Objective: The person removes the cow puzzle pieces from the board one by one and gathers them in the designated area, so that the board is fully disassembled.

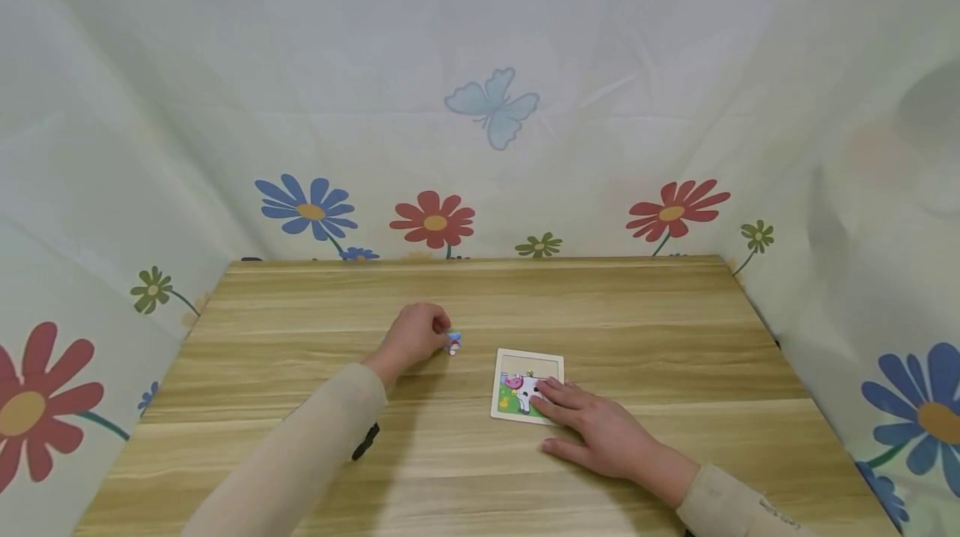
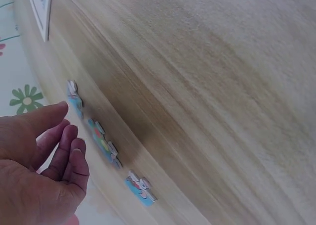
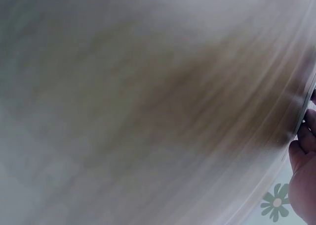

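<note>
Pcs (image 2: 102,142) nr L hand (image 1: 412,338), R hand (image 1: 600,430) on cow puzzle (image 1: 523,365)

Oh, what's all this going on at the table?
A person is busy with a small cow picture puzzle. Their right hand rests partly over the puzzle board, whose cow is visible while the strip above it looks bare. Their left hand is over by some loose pieces on the wooden table, fingers loosely bent. Three pieces show in the left wrist view, none yet in the board; whether the hand touches one is unclear.
</note>
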`<action>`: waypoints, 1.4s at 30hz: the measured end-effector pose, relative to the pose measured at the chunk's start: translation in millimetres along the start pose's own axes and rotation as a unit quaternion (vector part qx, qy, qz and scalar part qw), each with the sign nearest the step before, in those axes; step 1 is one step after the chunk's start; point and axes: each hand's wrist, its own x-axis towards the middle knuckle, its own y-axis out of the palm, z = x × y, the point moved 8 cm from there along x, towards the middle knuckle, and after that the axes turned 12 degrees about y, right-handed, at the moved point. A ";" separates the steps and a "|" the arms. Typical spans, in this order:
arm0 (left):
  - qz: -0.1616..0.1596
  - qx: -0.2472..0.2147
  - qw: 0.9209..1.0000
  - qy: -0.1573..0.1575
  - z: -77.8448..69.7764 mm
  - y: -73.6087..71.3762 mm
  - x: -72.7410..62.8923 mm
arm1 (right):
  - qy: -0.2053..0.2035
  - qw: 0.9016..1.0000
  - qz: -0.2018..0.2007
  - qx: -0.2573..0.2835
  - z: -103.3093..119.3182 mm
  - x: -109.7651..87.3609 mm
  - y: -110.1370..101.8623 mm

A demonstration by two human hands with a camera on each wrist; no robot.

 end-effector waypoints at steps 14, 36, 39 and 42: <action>0.033 -0.038 0.994 0.094 -48.7 4.7 -1.8 | -0.003 1.000 -0.001 -0.011 -1.3 1.4 1.8; 0.094 -0.075 0.977 0.177 -87.9 53.5 -14.1 | -0.019 1.000 0.009 -0.007 -3.1 1.2 -2.1; 0.093 -0.069 0.977 0.176 -87.3 56.0 -16.0 | -0.024 1.000 0.008 -0.008 -2.8 1.5 -2.3; 0.090 -0.070 0.978 0.175 -84.4 58.3 -17.1 | -0.026 1.000 0.009 -0.011 -2.8 1.9 -2.2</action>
